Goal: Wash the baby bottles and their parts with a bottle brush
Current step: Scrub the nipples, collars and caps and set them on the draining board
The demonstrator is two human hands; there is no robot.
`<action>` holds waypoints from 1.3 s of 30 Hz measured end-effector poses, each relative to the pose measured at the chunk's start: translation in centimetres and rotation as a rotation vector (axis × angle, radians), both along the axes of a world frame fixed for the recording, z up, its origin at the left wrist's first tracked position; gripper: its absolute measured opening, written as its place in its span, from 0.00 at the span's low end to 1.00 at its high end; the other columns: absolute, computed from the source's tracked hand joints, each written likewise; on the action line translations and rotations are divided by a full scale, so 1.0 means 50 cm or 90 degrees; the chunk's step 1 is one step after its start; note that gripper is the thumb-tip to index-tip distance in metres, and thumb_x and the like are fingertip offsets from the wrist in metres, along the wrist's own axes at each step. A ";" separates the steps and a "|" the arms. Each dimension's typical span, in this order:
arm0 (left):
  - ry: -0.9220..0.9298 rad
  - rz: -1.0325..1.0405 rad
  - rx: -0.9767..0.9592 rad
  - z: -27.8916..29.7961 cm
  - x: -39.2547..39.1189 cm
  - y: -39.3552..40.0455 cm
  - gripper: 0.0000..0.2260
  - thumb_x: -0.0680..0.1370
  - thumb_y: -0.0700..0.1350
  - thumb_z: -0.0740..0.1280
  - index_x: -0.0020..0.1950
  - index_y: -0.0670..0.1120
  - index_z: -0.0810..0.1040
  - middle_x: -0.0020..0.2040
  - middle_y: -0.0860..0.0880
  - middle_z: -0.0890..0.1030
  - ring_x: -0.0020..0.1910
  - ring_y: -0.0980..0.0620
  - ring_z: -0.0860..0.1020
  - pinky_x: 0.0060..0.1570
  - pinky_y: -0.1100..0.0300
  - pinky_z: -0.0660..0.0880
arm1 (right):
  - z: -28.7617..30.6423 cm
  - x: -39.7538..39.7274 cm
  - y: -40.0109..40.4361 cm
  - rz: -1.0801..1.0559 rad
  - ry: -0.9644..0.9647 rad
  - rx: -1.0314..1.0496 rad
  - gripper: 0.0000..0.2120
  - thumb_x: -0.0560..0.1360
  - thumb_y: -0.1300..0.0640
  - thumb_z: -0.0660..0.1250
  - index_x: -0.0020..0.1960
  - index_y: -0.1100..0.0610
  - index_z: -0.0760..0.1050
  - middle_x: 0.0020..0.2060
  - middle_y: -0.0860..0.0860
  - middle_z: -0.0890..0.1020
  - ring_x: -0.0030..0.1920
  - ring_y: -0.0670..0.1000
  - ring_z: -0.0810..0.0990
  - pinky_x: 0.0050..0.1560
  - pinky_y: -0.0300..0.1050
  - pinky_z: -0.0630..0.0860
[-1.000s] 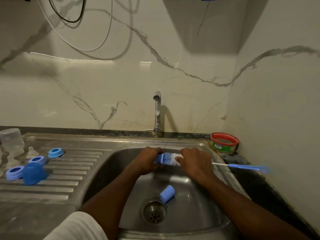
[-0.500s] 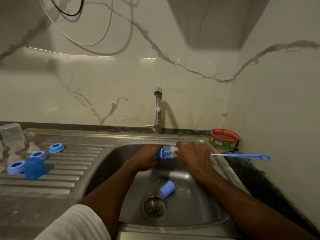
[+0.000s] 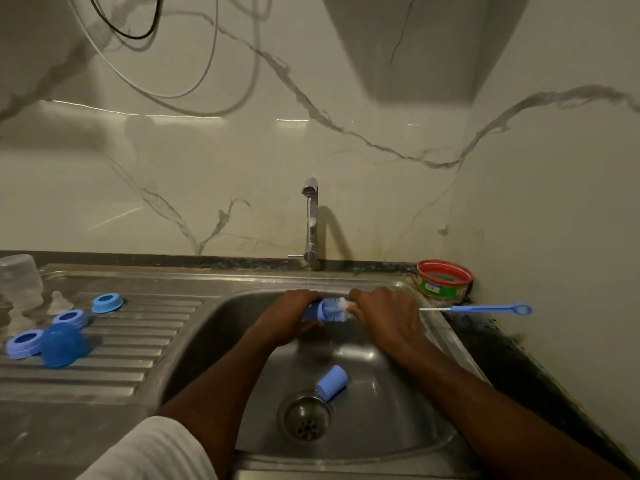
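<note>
Over the back of the steel sink (image 3: 408,441), my left hand (image 3: 287,317) grips a small blue bottle part (image 3: 317,310). My right hand (image 3: 384,315) holds the bottle brush; its white bristles (image 3: 337,308) sit inside the part and its blue handle (image 3: 485,309) sticks out to the right. A thin stream of water falls from the tap (image 3: 311,216) onto the hands. A blue cap (image 3: 331,382) lies on its side by the drain (image 3: 304,415). On the left drainboard rest blue rings (image 3: 107,303), a blue dome cap (image 3: 62,344), clear teats (image 3: 59,303) and a clear bottle (image 3: 19,282).
A red-rimmed round tub (image 3: 445,280) stands in the back right corner of the dark counter. Marble walls close in behind and on the right. Cables (image 3: 166,95) hang on the wall above the drainboard. A white sleeve (image 3: 152,452) shows at the bottom.
The brush has slid left and right in the blue part; more bristle shows now than half a second ago. Both hands stay under the tap.
</note>
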State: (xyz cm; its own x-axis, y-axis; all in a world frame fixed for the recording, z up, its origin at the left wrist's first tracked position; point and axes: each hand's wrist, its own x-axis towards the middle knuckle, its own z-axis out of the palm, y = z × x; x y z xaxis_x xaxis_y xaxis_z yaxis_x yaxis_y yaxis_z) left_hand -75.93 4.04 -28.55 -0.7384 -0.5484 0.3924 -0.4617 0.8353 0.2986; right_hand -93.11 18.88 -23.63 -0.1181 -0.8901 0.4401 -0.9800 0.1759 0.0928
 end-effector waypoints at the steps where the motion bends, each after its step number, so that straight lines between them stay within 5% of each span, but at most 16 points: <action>1: 0.001 0.036 -0.014 0.000 0.007 -0.006 0.22 0.77 0.52 0.73 0.69 0.53 0.73 0.66 0.51 0.78 0.63 0.55 0.75 0.64 0.55 0.73 | 0.004 0.000 -0.001 0.004 0.016 0.001 0.14 0.81 0.42 0.62 0.64 0.43 0.75 0.52 0.49 0.82 0.51 0.52 0.81 0.50 0.49 0.78; 5: -0.008 0.125 -0.026 -0.012 0.047 -0.027 0.23 0.75 0.53 0.74 0.68 0.55 0.75 0.64 0.52 0.79 0.61 0.55 0.76 0.61 0.57 0.73 | 0.012 -0.005 0.001 0.002 0.028 0.012 0.13 0.79 0.42 0.64 0.61 0.44 0.77 0.50 0.48 0.83 0.49 0.51 0.81 0.47 0.47 0.77; 11: -0.012 0.015 -0.063 0.007 0.011 0.002 0.22 0.76 0.55 0.73 0.69 0.55 0.74 0.64 0.53 0.78 0.62 0.56 0.75 0.63 0.54 0.74 | -0.007 0.003 -0.008 0.007 0.029 -0.007 0.16 0.81 0.40 0.61 0.66 0.44 0.72 0.54 0.51 0.82 0.52 0.53 0.81 0.49 0.49 0.77; 15: -0.009 0.080 -0.065 0.002 0.025 -0.009 0.23 0.75 0.56 0.73 0.69 0.56 0.74 0.64 0.53 0.78 0.62 0.54 0.74 0.62 0.54 0.73 | -0.001 -0.008 -0.003 0.029 0.065 -0.008 0.15 0.79 0.40 0.63 0.63 0.44 0.75 0.49 0.48 0.82 0.47 0.51 0.81 0.43 0.46 0.73; 21: -0.014 0.002 -0.061 0.012 0.021 0.002 0.22 0.76 0.55 0.73 0.69 0.54 0.74 0.63 0.53 0.78 0.61 0.55 0.75 0.62 0.55 0.74 | -0.004 0.000 -0.004 0.023 0.036 -0.008 0.14 0.80 0.41 0.62 0.64 0.43 0.75 0.51 0.49 0.82 0.49 0.52 0.81 0.47 0.47 0.76; 27: 0.001 0.058 -0.024 0.009 0.028 0.001 0.19 0.76 0.53 0.74 0.65 0.52 0.76 0.61 0.52 0.79 0.59 0.55 0.75 0.62 0.53 0.74 | 0.004 0.008 -0.010 0.069 0.094 0.041 0.16 0.81 0.40 0.61 0.64 0.46 0.75 0.51 0.50 0.82 0.48 0.52 0.81 0.45 0.45 0.74; 32: 0.065 -0.019 -0.046 0.027 0.017 0.012 0.17 0.73 0.52 0.77 0.59 0.51 0.78 0.56 0.53 0.80 0.54 0.57 0.76 0.55 0.61 0.73 | -0.010 -0.005 -0.008 -0.050 0.014 -0.031 0.15 0.80 0.39 0.62 0.62 0.44 0.76 0.49 0.48 0.82 0.48 0.50 0.81 0.42 0.45 0.71; 39: 0.042 0.027 -0.185 0.030 0.012 0.020 0.16 0.74 0.50 0.75 0.58 0.49 0.77 0.59 0.50 0.78 0.58 0.52 0.75 0.55 0.63 0.69 | -0.010 0.006 -0.018 -0.125 -0.241 0.119 0.19 0.78 0.38 0.62 0.61 0.49 0.78 0.52 0.51 0.82 0.49 0.52 0.80 0.49 0.49 0.76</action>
State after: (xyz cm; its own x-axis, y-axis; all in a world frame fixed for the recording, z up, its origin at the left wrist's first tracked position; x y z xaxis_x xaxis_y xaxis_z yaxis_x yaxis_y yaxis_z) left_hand -75.34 5.02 -27.05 -0.6852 -0.4358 0.5836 -0.4849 0.8708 0.0809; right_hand -92.79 17.98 -24.11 -0.4145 -0.8944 0.1681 -0.9006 0.3764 -0.2175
